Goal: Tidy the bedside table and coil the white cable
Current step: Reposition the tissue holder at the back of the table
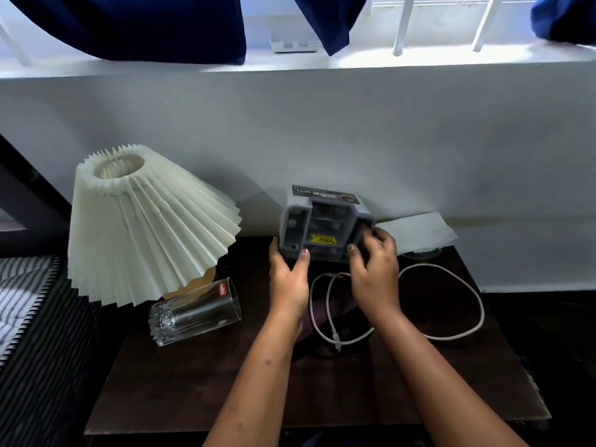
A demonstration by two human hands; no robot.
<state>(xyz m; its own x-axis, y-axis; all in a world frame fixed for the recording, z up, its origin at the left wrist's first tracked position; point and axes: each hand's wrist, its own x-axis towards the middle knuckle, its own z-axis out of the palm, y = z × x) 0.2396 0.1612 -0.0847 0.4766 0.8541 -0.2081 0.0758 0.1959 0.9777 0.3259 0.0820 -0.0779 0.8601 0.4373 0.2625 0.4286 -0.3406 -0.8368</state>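
The left grip (288,272) and the right grip (375,262) hold a grey plastic organiser (325,221) between them at the rear of the dark worktop (200,382), near the wall. Both grips are closed on the organiser:

- Left grip: thumb on the near face, fingers wrapped round the left edge.
- Right grip: thumb on the near face, fingers curled round the right edge.

The organiser stands on edge. Its ribbed underside and a yellow sticker face the camera. It cannot be determined whether its lower edge touches the worktop.

The white cable (429,265) lies uncoiled on the worktop in loose loops, below and to the right of the right grip. Part of it crosses a purple cloth (319,314) between the forearms.

A clear glass (196,311) lies on its side at the left, just beside a lamp with a tilted pleated shade (145,230). A white paper sheet (419,233) lies at the rear right.
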